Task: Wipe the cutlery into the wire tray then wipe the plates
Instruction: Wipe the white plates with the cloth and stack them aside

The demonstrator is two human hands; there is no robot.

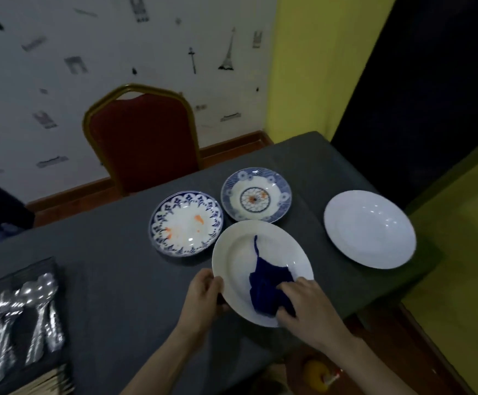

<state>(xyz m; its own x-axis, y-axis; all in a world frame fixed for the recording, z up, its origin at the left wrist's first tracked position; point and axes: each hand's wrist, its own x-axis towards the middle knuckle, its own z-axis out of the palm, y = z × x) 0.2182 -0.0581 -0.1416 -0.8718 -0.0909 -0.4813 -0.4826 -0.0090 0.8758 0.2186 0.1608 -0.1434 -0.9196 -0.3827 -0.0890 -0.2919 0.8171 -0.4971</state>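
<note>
From my head camera I look down on the grey worktop (118,252). My left hand (203,297) is closed on the near-left rim of a plain white plate (240,260), thumb on top and fingers underneath. My right hand (306,306) presses a crumpled blue cloth (266,289) flat against the near side of that same plate, fingers curled over the cloth; one thin corner of the cloth trails up toward the plate's middle.

Taking the white plate as the landmark: just beyond it to the left lies a blue-patterned plate (186,223) with orange smears on its white centre, its edge almost touching. Just beyond it, slightly to the right, sits a smaller blue-rimmed bowl (256,195) with a round motif and small orange marks inside. Well off to the right is a second white plate (370,229), which looks clean, near the worktop's far-right edge. Far to the left, at the near corner, spoons (41,292) and other cutlery lie together in a dark tray (18,374); blur hides its make. Behind the worktop stands a red chair (144,141) against the wall.
</note>
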